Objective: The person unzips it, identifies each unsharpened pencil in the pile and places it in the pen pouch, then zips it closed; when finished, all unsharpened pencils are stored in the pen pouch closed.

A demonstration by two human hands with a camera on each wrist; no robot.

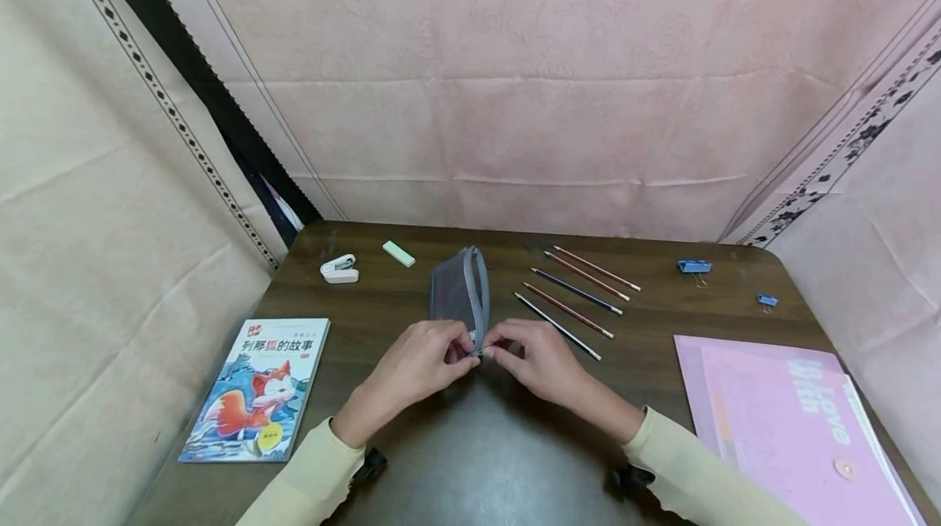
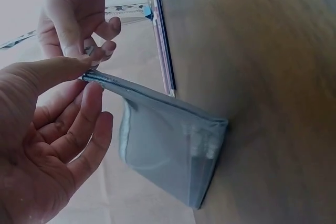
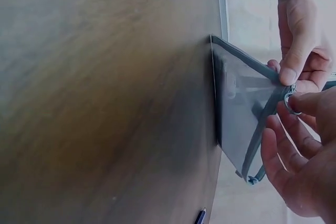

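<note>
A grey see-through zip pencil case (image 1: 450,291) stands on edge mid-table, its zipper side parted along the top. My left hand (image 1: 421,356) pinches the near corner of the case between thumb and index finger. Beside it, my right hand (image 1: 542,361) holds the ring-shaped zipper pull (image 3: 287,101) between thumb and fingertips, at the same corner. Through the case's side, the left wrist view shows some slim items (image 2: 202,148) inside, too blurred to name. Several pencils (image 1: 577,291) lie slanted on the table just right of the case.
A white stapler (image 1: 340,269) and a pale green eraser (image 1: 399,254) lie at the back left. A picture book (image 1: 257,391) is at the left. Blue binder clips (image 1: 694,266) and a pink document folder (image 1: 794,428) occupy the right side of the brown table (image 1: 500,461). Cloth hangs around it.
</note>
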